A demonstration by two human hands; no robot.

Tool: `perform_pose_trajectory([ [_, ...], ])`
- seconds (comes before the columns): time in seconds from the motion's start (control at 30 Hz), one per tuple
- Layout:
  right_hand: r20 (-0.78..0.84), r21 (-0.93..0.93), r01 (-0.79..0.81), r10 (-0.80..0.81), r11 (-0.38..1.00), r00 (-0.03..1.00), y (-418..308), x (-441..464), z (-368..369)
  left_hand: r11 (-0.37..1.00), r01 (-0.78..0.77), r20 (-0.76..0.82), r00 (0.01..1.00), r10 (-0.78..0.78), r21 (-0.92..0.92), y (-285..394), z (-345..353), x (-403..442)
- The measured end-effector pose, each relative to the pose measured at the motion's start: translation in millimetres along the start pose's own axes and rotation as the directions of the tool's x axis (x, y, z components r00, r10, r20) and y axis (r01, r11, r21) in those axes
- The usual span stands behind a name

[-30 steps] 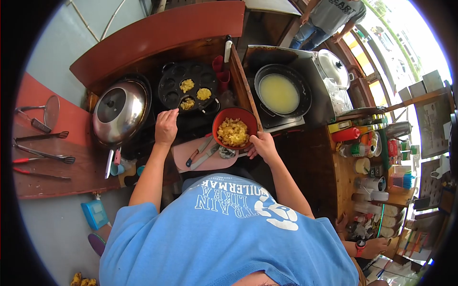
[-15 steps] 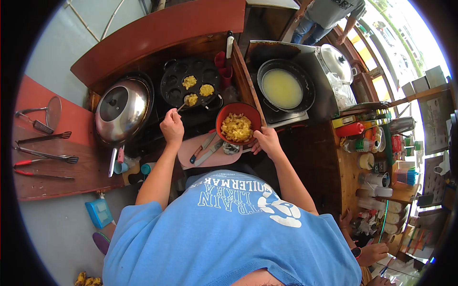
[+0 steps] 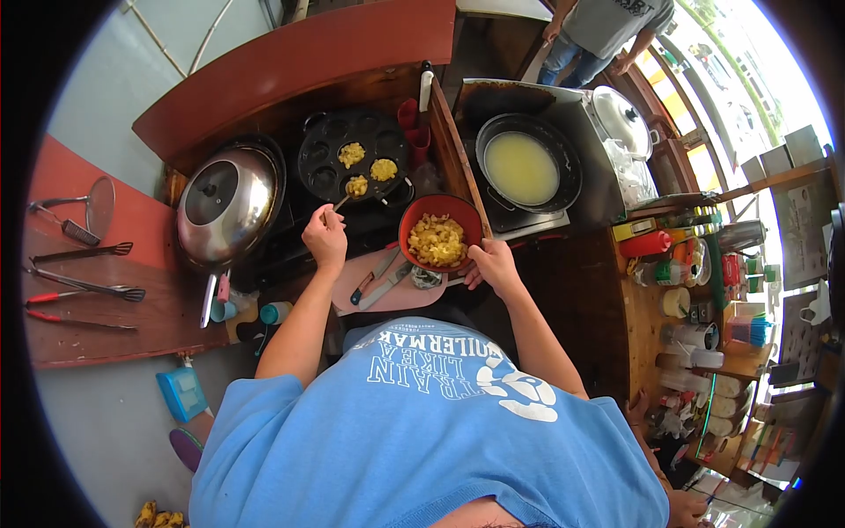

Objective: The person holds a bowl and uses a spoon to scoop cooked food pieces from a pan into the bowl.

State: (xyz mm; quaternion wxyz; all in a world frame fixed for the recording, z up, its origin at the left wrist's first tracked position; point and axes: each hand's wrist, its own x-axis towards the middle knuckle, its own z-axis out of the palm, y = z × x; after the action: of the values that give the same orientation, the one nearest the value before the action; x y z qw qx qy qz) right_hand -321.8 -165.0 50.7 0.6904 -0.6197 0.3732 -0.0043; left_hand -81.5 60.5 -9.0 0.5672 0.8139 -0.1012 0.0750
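My left hand (image 3: 326,238) is closed around the handle of a spoon (image 3: 341,202), whose tip is at a lump of yellow food (image 3: 356,186) in the dark multi-well pan (image 3: 318,167). Two more wells hold yellow lumps (image 3: 352,156); the other visible wells look bare. My right hand (image 3: 489,264) grips the right rim of a red bowl (image 3: 414,211). Chunky yellow food (image 3: 437,240) lies in the bowl. Below the bowl, a pink cutting board (image 3: 400,299) carries two knives (image 3: 385,285) and a crumpled clear wrapper (image 3: 426,278).
Left of the pan stands a lidded wok (image 3: 224,207). A black frying pan (image 3: 570,163) with yellowish liquid sits at right, behind a wooden divider (image 3: 459,145). Whisks and tongs (image 3: 84,326) hang far left. Bottles crowd the right shelf (image 3: 634,299). Another person (image 3: 607,35) stands beyond.
My left hand has shifted slightly right and down, its fingers turned differently on the spoon. My right hand and the bowl stay nearly in place. The co-worker's hand at lower right has moved down.
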Motion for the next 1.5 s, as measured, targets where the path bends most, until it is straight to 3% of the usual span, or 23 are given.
perform_pose_trajectory([
  [0.1, 0.008, 0.007, -0.028, 0.028, 1.0, 1.0, 3.2, 3.9, -1.1, 0.998, 0.063, 0.01, 0.998, -0.063, -0.02, 0.7, -0.9, 3.6],
  [0.27, -0.028, 0.026, 0.027, -0.027, 0.999, 0.999, 7.8, 4.8, -2.4, 0.979, -0.183, 0.023, 0.983, 0.182, 0.084, -19.5, 2.0, 1.8],
  [0.6, -0.011, -0.013, 0.023, -0.023, 1.0, 1.0, 7.3, 4.0, -3.9, 0.963, -0.264, 0.075, 0.963, 0.261, 0.046, 10.2, -1.9, 0.4],
  [0.83, -0.017, -0.042, 0.033, -0.034, 0.999, 0.999, 0.8, -0.4, -5.0, 0.914, -0.383, 0.17, 0.918, 0.359, 0.137, 20.3, -3.1, 3.0],
  [1.13, -0.001, -0.04, 0.043, -0.043, 0.998, 0.999, -0.8, -2.2, -5.7, 0.906, -0.384, 0.248, 0.908, 0.337, 0.176, 24.1, -3.3, 5.3],
  [1.5, -0.001, -0.052, 0.039, -0.039, 0.998, 0.999, -4.1, -5.3, -5.1, 0.92, -0.369, 0.217, 0.916, 0.336, 0.13, 7.5, -6.1, 10.6],
])
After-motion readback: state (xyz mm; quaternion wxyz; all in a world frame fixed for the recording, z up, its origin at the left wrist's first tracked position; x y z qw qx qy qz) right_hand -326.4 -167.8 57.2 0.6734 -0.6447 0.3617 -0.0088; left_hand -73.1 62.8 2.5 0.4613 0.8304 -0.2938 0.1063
